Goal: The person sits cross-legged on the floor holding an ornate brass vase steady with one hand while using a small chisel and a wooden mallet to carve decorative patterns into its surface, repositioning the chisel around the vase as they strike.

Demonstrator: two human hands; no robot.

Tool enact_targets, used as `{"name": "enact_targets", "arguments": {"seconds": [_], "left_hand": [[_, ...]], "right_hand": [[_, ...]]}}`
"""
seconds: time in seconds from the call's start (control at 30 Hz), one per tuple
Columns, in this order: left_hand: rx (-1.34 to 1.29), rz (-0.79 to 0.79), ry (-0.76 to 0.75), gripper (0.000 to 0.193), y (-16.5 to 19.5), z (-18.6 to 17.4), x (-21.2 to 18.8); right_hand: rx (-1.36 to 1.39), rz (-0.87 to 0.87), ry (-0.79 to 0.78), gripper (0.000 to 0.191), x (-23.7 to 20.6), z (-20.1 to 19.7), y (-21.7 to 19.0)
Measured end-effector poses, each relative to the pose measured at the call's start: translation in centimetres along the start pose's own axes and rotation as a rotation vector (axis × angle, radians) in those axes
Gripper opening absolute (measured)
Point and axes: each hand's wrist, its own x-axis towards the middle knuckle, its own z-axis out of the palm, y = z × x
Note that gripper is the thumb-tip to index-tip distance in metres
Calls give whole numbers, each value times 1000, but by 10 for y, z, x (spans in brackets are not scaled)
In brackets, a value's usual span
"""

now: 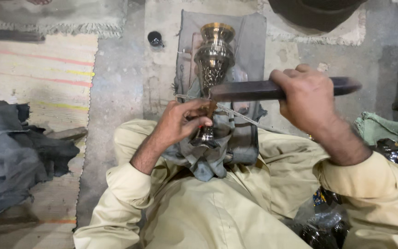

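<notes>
An engraved metal vase (214, 57) with a brass-coloured rim lies on a grey cloth (249, 46) in front of my lap, its foot toward me. My left hand (183, 121) pinches a small chisel-like tool against the vase's narrow stem, fingers closed around it. My right hand (306, 101) grips a dark wooden mallet-like bar (254, 91) held level, whose near end sits over the tool. A thin cord crosses the vase's stem toward the right.
A small dark cup (155, 38) stands on the concrete floor left of the cloth. A striped mat (47, 78) and a dark bundle of fabric (14, 152) lie at the left. A green cloth (383, 127) sits at the right, and shiny bags (323, 221) by my right knee.
</notes>
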Motion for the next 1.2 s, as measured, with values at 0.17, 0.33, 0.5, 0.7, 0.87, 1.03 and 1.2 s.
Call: {"name": "enact_targets", "arguments": {"seconds": [0.17, 0.33, 0.5, 0.7, 0.87, 1.03, 1.2], "left_hand": [[-15, -23, 39, 47, -3, 1, -4], [-67, 4, 66, 46, -7, 3, -9], [-86, 19, 115, 43, -12, 8, -12], [-268, -37, 177, 38, -28, 16, -19], [-706, -28, 472, 32, -32, 35, -30], [-915, -72, 518, 38, -17, 56, -29], [-608, -105, 238, 41, 4, 24, -18]], "right_hand": [[115, 120, 16, 29, 7, -6, -2], [-184, -158, 7, 33, 12, -7, -7], [167, 156, -31, 27, 17, -14, -9], [-169, -177, -8, 31, 15, -12, -13], [541, 206, -237, 28, -9, 8, -26], [828, 221, -232, 46, -63, 73, -63], [1158, 526, -309, 35, -86, 108, -52]]}}
